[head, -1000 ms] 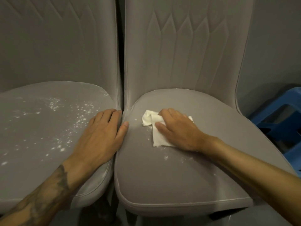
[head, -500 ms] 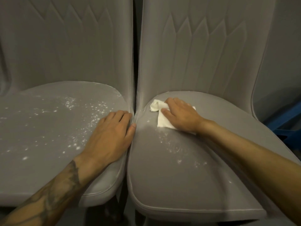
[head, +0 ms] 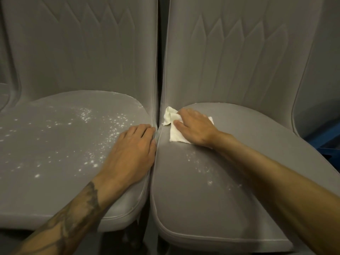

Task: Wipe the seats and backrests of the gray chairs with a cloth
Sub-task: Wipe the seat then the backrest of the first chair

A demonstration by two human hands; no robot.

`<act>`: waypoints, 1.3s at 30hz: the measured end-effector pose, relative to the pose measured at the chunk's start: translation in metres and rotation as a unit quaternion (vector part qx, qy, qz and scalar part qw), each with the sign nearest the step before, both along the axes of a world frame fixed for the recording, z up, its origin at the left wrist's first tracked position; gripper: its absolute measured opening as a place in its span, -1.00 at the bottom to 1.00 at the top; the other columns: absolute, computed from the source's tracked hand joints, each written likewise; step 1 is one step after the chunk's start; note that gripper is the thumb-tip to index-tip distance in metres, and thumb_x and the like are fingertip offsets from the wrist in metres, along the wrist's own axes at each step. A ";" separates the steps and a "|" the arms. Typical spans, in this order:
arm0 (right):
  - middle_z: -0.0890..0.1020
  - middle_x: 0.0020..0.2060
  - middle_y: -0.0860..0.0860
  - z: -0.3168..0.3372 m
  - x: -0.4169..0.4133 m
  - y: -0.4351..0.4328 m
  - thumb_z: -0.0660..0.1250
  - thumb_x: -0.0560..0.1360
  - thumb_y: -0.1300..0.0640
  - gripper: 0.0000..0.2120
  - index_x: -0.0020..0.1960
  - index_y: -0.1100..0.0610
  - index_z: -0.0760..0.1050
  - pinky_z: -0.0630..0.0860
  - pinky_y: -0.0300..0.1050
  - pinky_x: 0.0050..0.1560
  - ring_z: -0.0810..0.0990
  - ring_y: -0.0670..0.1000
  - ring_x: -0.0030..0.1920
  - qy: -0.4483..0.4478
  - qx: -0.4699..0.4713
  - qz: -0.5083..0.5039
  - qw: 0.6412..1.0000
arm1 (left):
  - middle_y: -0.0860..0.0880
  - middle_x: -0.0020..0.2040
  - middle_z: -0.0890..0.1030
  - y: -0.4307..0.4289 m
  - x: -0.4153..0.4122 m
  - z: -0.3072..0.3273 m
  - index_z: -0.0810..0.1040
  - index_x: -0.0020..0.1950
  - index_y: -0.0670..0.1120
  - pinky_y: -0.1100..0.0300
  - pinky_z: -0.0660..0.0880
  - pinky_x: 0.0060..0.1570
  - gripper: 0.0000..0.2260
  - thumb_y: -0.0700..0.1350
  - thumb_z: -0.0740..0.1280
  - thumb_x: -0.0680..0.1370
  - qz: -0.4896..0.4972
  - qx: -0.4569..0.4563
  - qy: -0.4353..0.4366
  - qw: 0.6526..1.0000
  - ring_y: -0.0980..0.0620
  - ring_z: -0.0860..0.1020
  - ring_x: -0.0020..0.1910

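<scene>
Two gray chairs stand side by side, their seats touching. The left chair's seat (head: 55,153) is speckled with white powder. The right chair's seat (head: 230,208) carries a thinner trail of powder near its middle. A white cloth (head: 174,133) lies at the back left corner of the right seat, close to the backrest (head: 230,52). My right hand (head: 195,127) presses flat on the cloth, fingers stretched over it. My left hand (head: 132,153) rests flat on the right edge of the left seat, fingertips at the gap between the chairs.
The left chair's backrest (head: 82,43) rises behind its seat. A third gray chair's edge (head: 7,92) shows at the far left. A blue object (head: 323,140) sits low at the right, behind the right chair. Dark floor lies below the seats.
My right hand has slid the cloth back and left across the right seat, toward the backrest, leaving a powder trail behind. My left hand stayed on the left seat's edge.
</scene>
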State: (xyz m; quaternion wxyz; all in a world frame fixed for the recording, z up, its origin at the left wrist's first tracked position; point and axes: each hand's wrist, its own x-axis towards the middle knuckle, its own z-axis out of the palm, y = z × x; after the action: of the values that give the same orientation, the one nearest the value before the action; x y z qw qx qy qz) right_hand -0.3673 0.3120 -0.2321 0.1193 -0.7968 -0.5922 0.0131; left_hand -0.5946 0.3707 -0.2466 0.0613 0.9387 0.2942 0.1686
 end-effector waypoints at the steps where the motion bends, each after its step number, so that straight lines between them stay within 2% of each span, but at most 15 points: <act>1: 0.50 0.13 0.06 -0.004 -0.008 -0.003 0.05 0.65 -0.13 -0.74 0.12 0.04 0.32 0.34 0.09 0.17 0.46 0.13 0.14 0.005 0.009 0.023 1.000 | -0.05 0.41 0.50 0.000 0.000 0.000 0.46 0.46 -0.08 -0.03 0.36 0.38 -0.66 -0.04 0.13 0.72 -0.001 0.001 -0.002 1.000 -0.09 0.45 0.35; 5: 0.40 -0.02 -0.12 -0.009 -0.019 -0.033 -0.03 0.60 -0.26 -0.79 0.08 -0.18 0.24 0.29 0.00 0.10 0.39 -0.03 0.02 0.039 0.009 0.109 0.993 | -0.03 0.39 0.49 0.001 -0.001 -0.001 0.46 0.44 -0.07 0.00 0.37 0.34 -0.67 -0.06 0.12 0.71 -0.003 0.003 -0.004 1.000 -0.07 0.45 0.32; 8: 0.42 0.01 -0.09 0.001 -0.007 -0.023 0.01 0.65 -0.20 -0.76 0.16 -0.09 0.31 0.32 0.04 0.16 0.42 0.02 0.06 0.025 -0.021 0.076 0.997 | -0.04 0.40 0.49 0.001 -0.001 -0.002 0.46 0.46 -0.08 -0.01 0.36 0.35 -0.66 -0.06 0.12 0.71 -0.004 0.004 -0.006 1.000 -0.07 0.45 0.33; 11: 0.48 0.07 0.02 0.004 -0.010 -0.012 0.04 0.67 -0.12 -0.72 0.20 0.04 0.35 0.35 0.10 0.20 0.46 0.12 0.12 -0.015 -0.008 0.031 0.999 | -0.05 0.40 0.49 0.001 -0.001 -0.002 0.45 0.46 -0.10 -0.03 0.37 0.35 -0.66 -0.07 0.12 0.71 -0.003 0.006 -0.005 1.000 -0.09 0.45 0.32; 15: 0.39 -0.06 -0.09 -0.004 -0.027 -0.045 0.01 0.64 -0.21 -0.81 0.08 -0.13 0.26 0.32 0.03 0.06 0.39 0.01 -0.04 0.013 0.019 0.110 0.994 | -0.04 0.37 0.50 0.002 -0.001 -0.003 0.45 0.44 -0.07 -0.02 0.39 0.33 -0.66 -0.04 0.08 0.72 -0.008 0.001 -0.012 1.000 -0.07 0.45 0.29; 18: 0.40 -0.09 -0.11 -0.001 -0.021 -0.070 -0.02 0.64 -0.26 -0.78 0.07 -0.15 0.26 0.36 0.01 -0.01 0.43 -0.01 -0.08 -0.001 0.013 0.158 0.987 | -0.05 0.38 0.49 0.003 -0.002 -0.004 0.43 0.46 -0.08 -0.03 0.39 0.35 -0.65 -0.05 0.09 0.72 -0.005 0.003 -0.010 1.000 -0.08 0.45 0.32; 23: 0.46 0.03 -0.04 0.007 -0.010 -0.049 0.04 0.66 -0.14 -0.79 0.25 -0.14 0.29 0.34 0.07 0.16 0.47 0.07 0.10 0.021 -0.017 0.034 0.999 | -0.06 0.39 0.50 0.002 -0.002 -0.004 0.44 0.47 -0.10 -0.05 0.38 0.38 -0.64 -0.05 0.10 0.72 -0.007 0.006 -0.008 1.000 -0.10 0.46 0.33; 25: 0.46 0.05 -0.02 0.003 -0.024 -0.053 0.03 0.66 -0.14 -0.77 0.27 -0.14 0.29 0.36 0.10 0.17 0.46 0.08 0.10 0.003 0.004 0.045 0.999 | -0.07 0.40 0.49 0.003 -0.001 -0.004 0.43 0.48 -0.10 -0.05 0.37 0.38 -0.63 -0.04 0.09 0.72 -0.006 0.005 -0.005 1.000 -0.10 0.45 0.33; 27: 0.45 0.00 -0.07 -0.003 -0.041 -0.073 -0.01 0.66 -0.19 -0.77 0.24 -0.16 0.29 0.39 0.08 0.08 0.47 0.04 0.02 -0.007 0.034 0.109 0.993 | -0.06 0.41 0.48 0.003 0.000 -0.004 0.42 0.49 -0.10 -0.05 0.37 0.38 -0.63 -0.04 0.09 0.72 -0.004 0.006 -0.001 1.000 -0.09 0.44 0.34; 29: 0.41 -0.07 -0.11 -0.001 -0.045 -0.091 -0.05 0.66 -0.24 -0.75 0.21 -0.19 0.29 0.39 0.04 0.01 0.46 0.00 -0.06 0.007 0.022 0.153 0.988 | -0.07 0.42 0.48 0.004 -0.001 -0.005 0.43 0.49 -0.10 -0.04 0.37 0.38 -0.62 -0.04 0.10 0.71 -0.003 0.008 -0.001 1.000 -0.09 0.44 0.35; 31: 0.43 -0.03 -0.09 0.004 -0.031 -0.091 -0.03 0.67 -0.23 -0.74 0.24 -0.18 0.29 0.39 0.06 0.06 0.47 0.02 0.00 -0.002 0.006 0.132 0.991 | -0.06 0.41 0.49 0.004 -0.001 -0.005 0.43 0.48 -0.10 -0.04 0.37 0.38 -0.62 -0.03 0.09 0.71 -0.004 0.007 -0.005 1.000 -0.09 0.44 0.34; 33: 0.46 0.07 -0.04 0.009 -0.013 -0.081 0.00 0.67 -0.18 -0.73 0.29 -0.14 0.29 0.35 0.06 0.17 0.47 0.07 0.14 -0.002 -0.021 0.046 0.999 | -0.05 0.41 0.49 0.003 0.000 -0.005 0.44 0.48 -0.08 -0.04 0.37 0.39 -0.64 -0.03 0.09 0.72 -0.005 0.008 -0.005 1.000 -0.08 0.45 0.34; 35: 0.47 0.09 0.00 0.008 -0.008 -0.074 0.03 0.66 -0.16 -0.72 0.29 -0.09 0.31 0.34 0.08 0.21 0.46 0.11 0.19 0.005 -0.027 -0.010 1.000 | -0.04 0.41 0.49 0.003 0.001 -0.005 0.44 0.47 -0.07 -0.04 0.37 0.39 -0.64 -0.03 0.09 0.72 -0.002 0.010 -0.002 1.000 -0.08 0.45 0.34; 37: 0.48 0.08 0.01 0.003 -0.020 -0.078 0.03 0.65 -0.17 -0.72 0.27 -0.08 0.32 0.37 0.12 0.19 0.47 0.13 0.15 -0.011 -0.002 0.013 1.000 | -0.05 0.40 0.49 0.004 0.000 -0.006 0.44 0.47 -0.07 -0.04 0.37 0.38 -0.64 -0.02 0.09 0.71 -0.001 0.007 -0.003 1.000 -0.08 0.45 0.33; 39: 0.47 0.03 -0.04 0.000 -0.032 -0.095 0.00 0.64 -0.23 -0.72 0.24 -0.13 0.31 0.40 0.11 0.11 0.48 0.07 0.06 -0.004 0.021 0.079 0.997 | -0.04 0.40 0.49 0.004 0.000 -0.007 0.44 0.47 -0.07 -0.04 0.38 0.38 -0.64 -0.01 0.09 0.71 -0.001 0.006 -0.002 1.000 -0.07 0.45 0.33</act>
State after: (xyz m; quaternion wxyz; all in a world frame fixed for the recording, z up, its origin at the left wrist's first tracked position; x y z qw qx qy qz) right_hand -0.3996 0.2170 -0.2323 0.1325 -0.7447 -0.6541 0.0066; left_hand -0.5945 0.3750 -0.2533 0.0565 0.9390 0.2926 0.1718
